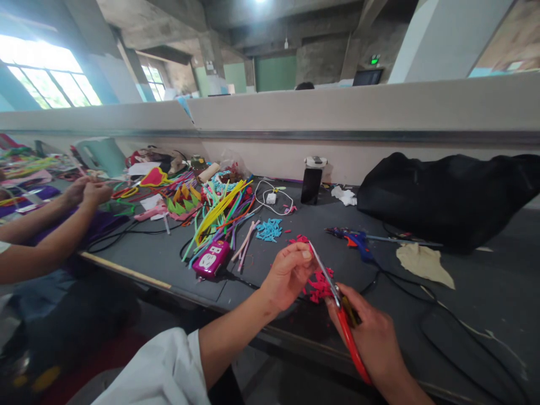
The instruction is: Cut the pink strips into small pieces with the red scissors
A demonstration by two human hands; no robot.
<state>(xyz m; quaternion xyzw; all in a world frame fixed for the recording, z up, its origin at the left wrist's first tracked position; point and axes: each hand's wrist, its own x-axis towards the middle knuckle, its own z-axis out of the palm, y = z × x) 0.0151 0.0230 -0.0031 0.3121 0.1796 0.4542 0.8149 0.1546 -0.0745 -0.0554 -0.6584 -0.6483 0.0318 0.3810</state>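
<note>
My right hand is closed around red-handled scissors, whose blades point up and left toward my left hand. The left hand's fingers are pinched together at the blade tips, on a small piece that I cannot make out. Under both hands lies a heap of red cut scraps on the dark table. A smaller pile of light blue scraps lies a little farther back.
A bundle of coloured pipe cleaners, a pink case, a blue glue gun with its black cord, an upright phone, a black bag and a beige rag lie on the table. Another person's hands work at the left.
</note>
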